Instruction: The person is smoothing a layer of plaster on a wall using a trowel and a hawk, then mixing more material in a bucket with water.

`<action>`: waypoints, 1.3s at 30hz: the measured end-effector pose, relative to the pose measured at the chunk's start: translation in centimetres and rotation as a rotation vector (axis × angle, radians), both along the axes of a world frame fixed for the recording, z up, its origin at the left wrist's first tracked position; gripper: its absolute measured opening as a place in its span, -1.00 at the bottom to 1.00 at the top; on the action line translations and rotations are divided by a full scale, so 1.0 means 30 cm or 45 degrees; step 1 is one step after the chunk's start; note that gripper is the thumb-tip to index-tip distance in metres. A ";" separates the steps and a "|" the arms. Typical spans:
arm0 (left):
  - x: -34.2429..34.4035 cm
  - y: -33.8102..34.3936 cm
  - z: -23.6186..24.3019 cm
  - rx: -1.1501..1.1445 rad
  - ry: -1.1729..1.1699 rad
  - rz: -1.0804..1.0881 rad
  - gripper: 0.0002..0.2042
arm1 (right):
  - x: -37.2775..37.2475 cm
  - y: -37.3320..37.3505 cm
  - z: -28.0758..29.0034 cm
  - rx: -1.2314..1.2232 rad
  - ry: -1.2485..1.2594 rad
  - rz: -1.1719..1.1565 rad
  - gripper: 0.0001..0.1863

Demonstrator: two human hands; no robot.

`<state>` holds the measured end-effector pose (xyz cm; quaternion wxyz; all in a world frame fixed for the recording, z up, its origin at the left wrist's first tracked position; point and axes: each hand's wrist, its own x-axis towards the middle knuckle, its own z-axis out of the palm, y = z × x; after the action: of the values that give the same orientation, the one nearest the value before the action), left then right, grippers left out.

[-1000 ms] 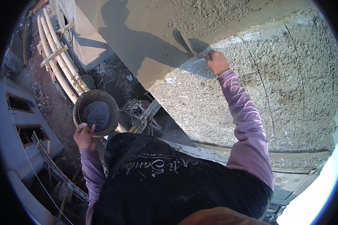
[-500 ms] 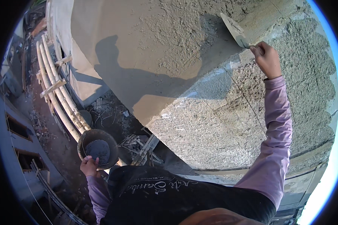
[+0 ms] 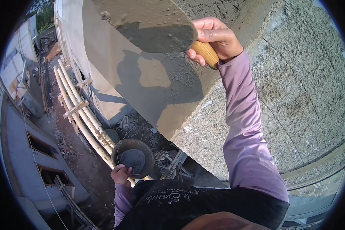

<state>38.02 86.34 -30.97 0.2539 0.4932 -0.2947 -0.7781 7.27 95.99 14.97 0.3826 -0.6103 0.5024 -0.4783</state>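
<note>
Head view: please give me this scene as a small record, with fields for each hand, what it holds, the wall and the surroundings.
right hand: raised, closed around the wooden handle of a trowel
trowel: flat blade coated with wet grey mortar, held against the wall
left hand: low, gripping the rim of a round pan
round pan: holds a mound of grey mortar
wall: rough grey render on the right, smoother fresh plaster on the left
surroundings: bamboo poles of a scaffold, ground far below with rubble
</note>
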 end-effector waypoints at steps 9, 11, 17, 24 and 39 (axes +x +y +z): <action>-0.073 0.091 0.057 -0.061 0.010 -0.217 -0.88 | 0.113 0.541 -0.671 0.279 1.193 -1.457 -0.82; -0.113 0.129 0.099 -0.119 0.000 -0.274 -0.90 | 0.136 0.550 -0.881 0.658 1.307 -1.145 -0.77; -0.179 0.215 0.146 -0.255 0.140 -0.497 -0.92 | 0.288 0.381 -1.479 0.920 1.480 -0.417 -0.74; -0.141 0.108 0.190 -0.046 0.197 -0.379 -0.88 | 0.189 0.431 -1.282 0.736 0.980 -0.764 -0.70; 0.042 -0.064 0.108 -0.131 -0.047 0.001 -0.86 | -0.267 -0.179 0.055 -0.064 0.070 -0.171 -0.70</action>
<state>39.27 84.42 -27.73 0.2736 0.4939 -0.3388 -0.7526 -0.73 90.62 16.63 0.3203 -0.5975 0.5402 -0.4986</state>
